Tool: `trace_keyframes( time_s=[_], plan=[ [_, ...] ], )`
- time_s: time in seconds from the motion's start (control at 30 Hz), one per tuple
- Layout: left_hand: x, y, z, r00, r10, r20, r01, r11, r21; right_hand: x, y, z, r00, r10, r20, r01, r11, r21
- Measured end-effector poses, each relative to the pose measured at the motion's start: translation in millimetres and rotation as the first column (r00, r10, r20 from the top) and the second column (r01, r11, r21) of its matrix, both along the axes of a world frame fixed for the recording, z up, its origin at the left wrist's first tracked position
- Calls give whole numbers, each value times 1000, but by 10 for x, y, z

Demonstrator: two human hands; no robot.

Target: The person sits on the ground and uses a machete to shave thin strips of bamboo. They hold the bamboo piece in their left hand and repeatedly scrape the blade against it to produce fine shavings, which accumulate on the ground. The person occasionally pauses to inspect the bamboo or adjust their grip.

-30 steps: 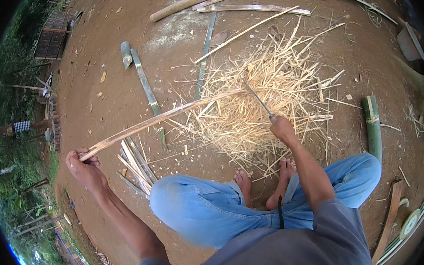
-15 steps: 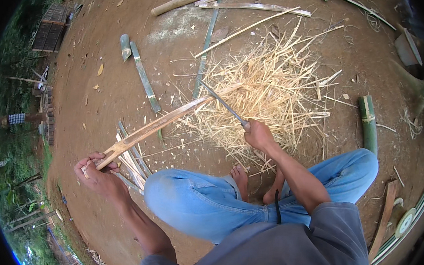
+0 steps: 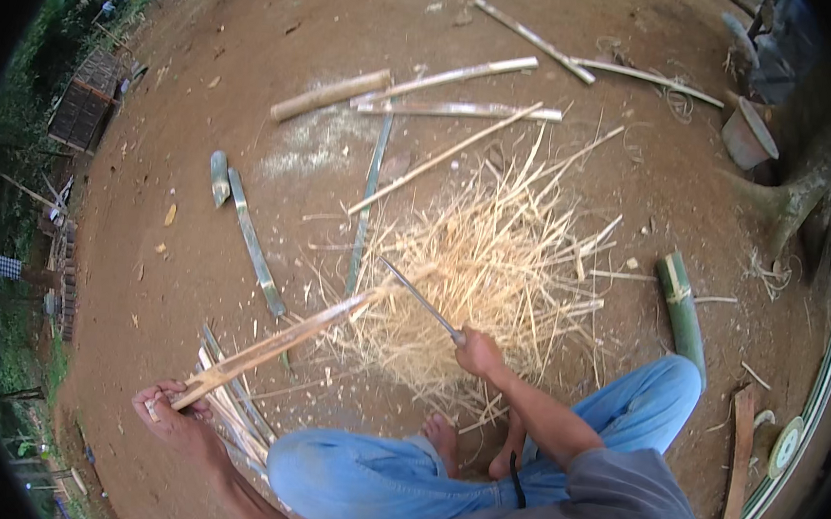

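My left hand (image 3: 169,414) is closed round the near end of a long split bamboo strip (image 3: 277,343), which slants away up and to the right. The strip's far end lies over a heap of pale bamboo shavings (image 3: 503,266) and blurs into it. My right hand (image 3: 478,353) grips the handle of a long thin knife (image 3: 424,303). Its narrow blade points up and left, crossing near the strip's far end; I cannot tell whether the two touch. Under the strip, by my left knee, lie several thin split bamboo pieces (image 3: 232,419).
A bamboo pole (image 3: 331,97) and pale split lengths (image 3: 461,110) lie on the dirt beyond the heap. Green bamboo pieces (image 3: 256,245) lie left, and a thick green section (image 3: 682,305) lies right. A pot (image 3: 749,135) stands by a tree trunk (image 3: 793,203). A wooden board (image 3: 738,461) lies at right.
The view has tilted up, so the ground and objects sit lower in the picture. Both hands keep their hold on the bamboo strip and the knife.
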State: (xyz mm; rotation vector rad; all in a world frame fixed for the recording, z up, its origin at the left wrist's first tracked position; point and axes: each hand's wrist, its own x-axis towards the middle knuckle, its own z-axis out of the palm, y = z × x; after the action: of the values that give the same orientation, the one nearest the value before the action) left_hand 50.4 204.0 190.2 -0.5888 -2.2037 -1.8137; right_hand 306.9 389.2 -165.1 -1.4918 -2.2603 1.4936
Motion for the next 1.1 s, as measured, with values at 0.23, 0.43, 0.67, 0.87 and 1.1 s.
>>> trace_keyframes(
  time_s=[0.23,0.43,0.67,0.87,1.1],
  plan=[
    [327,-389,1724,997,-64,52,63,998,18,741,-356,1429,970,-103,219,122,990,-74],
    [436,-1160,2033,991,-93,99,89,995,50,1073,-856,1778,976,-209,-66,177,930,-323],
    [739,-1696,2188,927,-349,140,329,933,149,1361,-1739,2568,959,-238,-155,168,915,-366],
    [904,-1642,2100,915,-400,56,394,914,96,900,-2232,3511,935,103,-340,-101,995,25],
    [714,-1315,1774,921,-387,51,383,921,71,669,-1700,2348,993,41,-109,-41,999,-3]
  ],
)
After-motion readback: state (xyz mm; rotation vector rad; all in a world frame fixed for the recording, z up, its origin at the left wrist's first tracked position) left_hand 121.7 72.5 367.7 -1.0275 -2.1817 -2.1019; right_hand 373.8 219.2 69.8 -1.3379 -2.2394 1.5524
